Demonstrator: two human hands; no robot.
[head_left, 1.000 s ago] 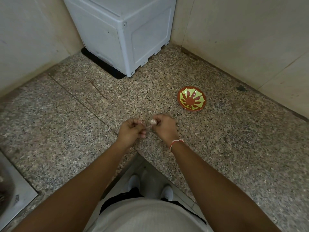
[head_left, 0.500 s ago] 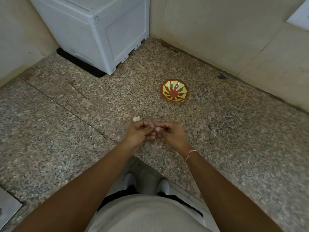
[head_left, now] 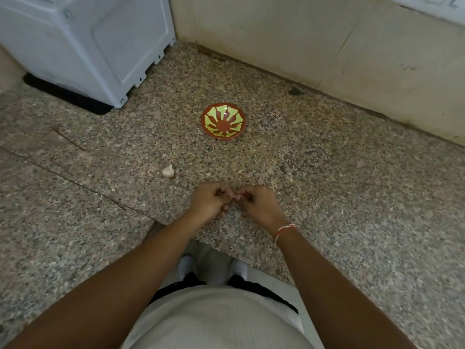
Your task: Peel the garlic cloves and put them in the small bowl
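A small red bowl [head_left: 223,121] with a yellow-green pattern sits on the speckled granite counter [head_left: 352,187], and I see nothing inside it. A whitish piece of garlic [head_left: 168,170] lies on the counter, left of the bowl and nearer to me. My left hand [head_left: 207,202] and my right hand [head_left: 259,204] meet fingertip to fingertip over the counter's front edge. Between them they pinch a small pale garlic clove [head_left: 237,196], mostly hidden by the curled fingers.
A white plastic appliance [head_left: 83,44] stands at the back left on a dark mat. Beige tiled wall [head_left: 302,34] runs along the back and right. A small dark spot [head_left: 295,91] lies near the wall. Counter edge and floor lie just below my hands.
The view has shifted, so the bowl sits more central. My hands, apart a second ago with the clove in the right, have come together on it. The loose garlic piece has come into view.
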